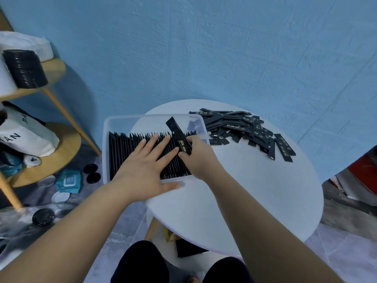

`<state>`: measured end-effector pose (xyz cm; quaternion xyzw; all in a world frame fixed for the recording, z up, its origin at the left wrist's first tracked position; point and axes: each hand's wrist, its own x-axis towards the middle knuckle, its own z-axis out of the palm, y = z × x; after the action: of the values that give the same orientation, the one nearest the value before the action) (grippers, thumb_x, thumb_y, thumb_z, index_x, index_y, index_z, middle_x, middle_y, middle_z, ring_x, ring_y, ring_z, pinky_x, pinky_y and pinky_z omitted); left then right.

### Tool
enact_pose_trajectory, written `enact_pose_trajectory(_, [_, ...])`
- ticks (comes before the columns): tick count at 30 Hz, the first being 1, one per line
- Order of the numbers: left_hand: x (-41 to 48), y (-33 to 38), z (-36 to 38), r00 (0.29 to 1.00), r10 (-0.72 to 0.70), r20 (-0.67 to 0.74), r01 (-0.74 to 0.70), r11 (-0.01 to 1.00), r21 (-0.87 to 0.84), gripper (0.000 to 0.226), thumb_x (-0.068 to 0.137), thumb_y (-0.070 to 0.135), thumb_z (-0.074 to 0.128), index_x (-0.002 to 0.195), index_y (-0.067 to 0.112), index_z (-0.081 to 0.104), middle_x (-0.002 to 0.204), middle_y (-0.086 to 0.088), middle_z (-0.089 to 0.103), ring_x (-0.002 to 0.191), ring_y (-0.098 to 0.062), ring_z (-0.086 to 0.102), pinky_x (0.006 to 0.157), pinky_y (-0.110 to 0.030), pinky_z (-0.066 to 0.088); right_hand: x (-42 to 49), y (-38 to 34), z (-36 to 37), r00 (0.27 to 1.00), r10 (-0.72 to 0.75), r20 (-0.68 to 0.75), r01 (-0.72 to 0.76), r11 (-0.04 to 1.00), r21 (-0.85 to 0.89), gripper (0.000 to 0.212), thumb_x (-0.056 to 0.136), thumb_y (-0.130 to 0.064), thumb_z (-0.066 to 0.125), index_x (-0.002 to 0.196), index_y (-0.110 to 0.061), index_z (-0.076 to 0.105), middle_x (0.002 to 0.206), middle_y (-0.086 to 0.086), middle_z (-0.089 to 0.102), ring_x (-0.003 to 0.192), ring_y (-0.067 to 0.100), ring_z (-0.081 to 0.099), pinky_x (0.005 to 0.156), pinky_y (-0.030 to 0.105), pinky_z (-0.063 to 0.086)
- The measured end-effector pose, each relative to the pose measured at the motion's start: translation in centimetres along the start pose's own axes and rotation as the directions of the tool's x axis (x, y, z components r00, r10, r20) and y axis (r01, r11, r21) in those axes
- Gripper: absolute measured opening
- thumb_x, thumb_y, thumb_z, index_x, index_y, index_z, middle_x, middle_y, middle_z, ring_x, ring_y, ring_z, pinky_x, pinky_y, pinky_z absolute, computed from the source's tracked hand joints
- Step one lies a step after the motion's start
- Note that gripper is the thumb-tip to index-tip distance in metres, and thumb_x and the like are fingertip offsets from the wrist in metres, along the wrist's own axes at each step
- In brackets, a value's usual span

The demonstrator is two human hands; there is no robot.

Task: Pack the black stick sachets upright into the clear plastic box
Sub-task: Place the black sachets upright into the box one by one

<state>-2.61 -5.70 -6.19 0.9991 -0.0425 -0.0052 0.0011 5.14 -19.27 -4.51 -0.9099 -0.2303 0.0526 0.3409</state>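
- Clear box [105,152] at the table's [255,193] 10 o'clock edge holds a row of upright black sachets [122,154].
- Left hand [142,166], fingers straight, presses on the row.
- Right hand [201,158] pinches one tilted sachet [177,132] at the box's 3 o'clock end.
- Loose sachets [244,127] lie piled at the table's 1 o'clock.

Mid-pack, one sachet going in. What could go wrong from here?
1. The box overhangs the table on its left edge, and the left hand presses flat on the packed row. It could tip.
2. The right hand holds a sachet tilted at the row's end. The box beyond is unfilled, so the row may topple if the left hand lifts.
3. The loose pile lies near the table's far edge, so a careless grab could knock some off.
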Motion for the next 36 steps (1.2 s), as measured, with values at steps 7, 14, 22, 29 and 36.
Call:
enact_pose_trajectory(7, [-0.1,0.1,0.2,1.0,0.003,-0.025,-0.004,1.0,-0.011,0.091,0.051,0.081,-0.01,0.131,0.041,-0.028,0.141,0.009,-0.04,0.129,-0.01,-0.039,0.11,-0.033,-0.023,-1.4,0.4,-0.1,0.995,-0.031,-0.091,0.023,0.996,-0.088,0.022,0.091,-0.016,0.054,0.112,-0.01,0.053,0.096,0.008,0.066,0.083,0.024,0.059,0.072,0.031,0.046])
enact_pose_trajectory(14, [0.0,0.7,0.5,0.998,0.015,-0.063,-0.015,1.0,-0.001,0.09,0.053,0.08,-0.011,0.132,0.039,-0.029,0.141,0.008,-0.041,0.13,-0.014,-0.04,0.112,-0.036,-0.022,-1.9,1.1,0.0,0.972,-0.031,-0.231,0.016,0.998,-0.069,0.037,0.091,-0.024,0.058,0.126,-0.015,0.051,0.101,0.004,0.066,0.093,0.021,0.06,0.082,0.032,0.048])
enact_pose_trajectory(22, [0.0,1.1,1.0,0.99,0.027,-0.14,-0.026,1.0,0.011,0.088,0.057,0.078,-0.01,0.133,0.038,-0.027,0.14,0.008,-0.043,0.131,-0.015,-0.04,0.111,-0.036,-0.024,-2.2,1.8,-0.1,0.994,-0.002,-0.105,-0.013,0.99,-0.14,0.037,0.092,-0.026,0.056,0.127,-0.015,0.056,0.107,0.002,0.065,0.096,0.013,0.057,0.08,0.015,0.038])
enact_pose_trajectory(29, [0.0,1.0,1.5,0.976,0.061,-0.209,-0.053,0.998,0.042,0.086,0.076,0.078,0.019,0.146,0.028,0.019,0.156,-0.002,0.01,0.144,-0.026,0.01,0.114,-0.04,0.001,-3.3,1.8,-1.3,0.999,0.033,-0.042,-0.038,0.992,-0.124,0.035,0.089,-0.018,0.061,0.124,-0.013,0.059,0.102,0.004,0.069,0.096,0.017,0.062,0.085,0.023,0.047])
enact_pose_trajectory(36, [0.8,1.9,1.1,0.972,0.074,-0.221,-0.058,0.995,0.077,0.095,0.065,0.084,0.007,0.134,0.031,-0.031,0.142,0.003,-0.041,0.132,-0.018,-0.039,0.11,-0.038,-0.025,-3.3,2.1,-1.6,0.994,0.103,-0.027,-0.104,0.992,-0.065,0.037,0.086,-0.023,0.066,0.123,-0.018,0.06,0.104,0.001,0.069,0.093,0.014,0.062,0.085,0.023,0.047])
